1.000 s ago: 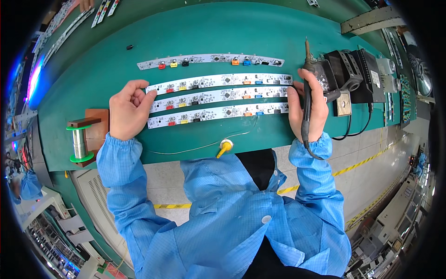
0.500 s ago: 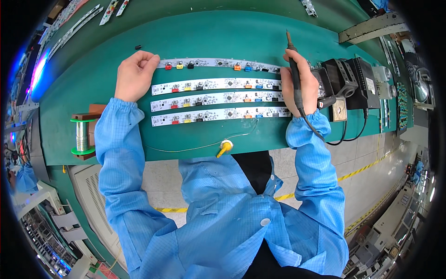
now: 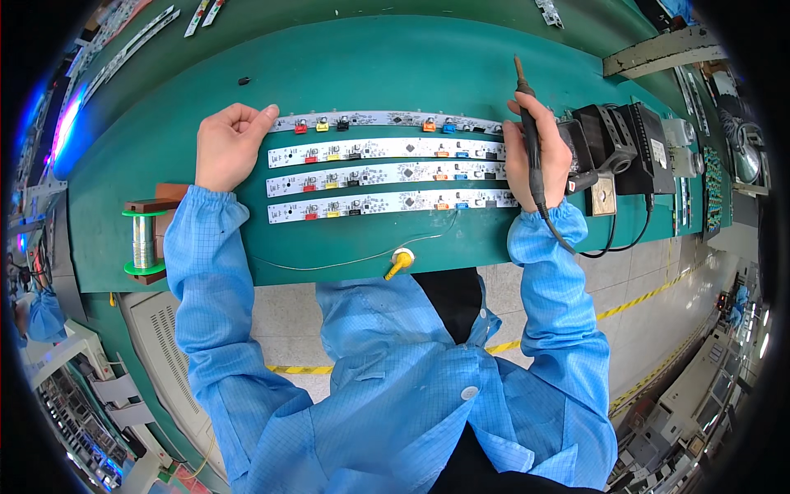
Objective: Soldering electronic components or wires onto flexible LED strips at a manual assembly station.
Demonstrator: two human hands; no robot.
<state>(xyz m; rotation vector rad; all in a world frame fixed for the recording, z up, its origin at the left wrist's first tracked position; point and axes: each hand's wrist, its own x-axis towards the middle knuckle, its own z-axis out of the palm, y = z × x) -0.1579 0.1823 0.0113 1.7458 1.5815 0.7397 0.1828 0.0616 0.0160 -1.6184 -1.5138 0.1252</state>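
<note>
My left hand (image 3: 228,148) is closed, thumb and finger pinching the left end of the farthest circuit board strip (image 3: 383,120). That white strip carries red, yellow, black, orange and blue connectors and appears tilted. Around a soldering iron (image 3: 533,148) my right hand (image 3: 550,156) is closed, the iron's tip pointing away from me. Its fingers are also by the strip's right end, but whether they grip it I cannot tell. Nearer to me, three similar strips lie in parallel rows: an upper one (image 3: 387,150), a middle one (image 3: 387,174) and a lower one (image 3: 383,201).
A solder wire spool (image 3: 144,243) stands at the left. Loose wire runs to a yellow-tipped piece (image 3: 400,262) at the front edge. On the right sit a black box (image 3: 646,148), a metal-framed holder and a sponge tray (image 3: 601,196). A small black part (image 3: 243,81) lies beyond my left hand.
The farthest strip has shifted slightly right and toward me, its face tilting. My left hand has moved a little left and nearer; my right hand, with the soldering iron, slightly right.
</note>
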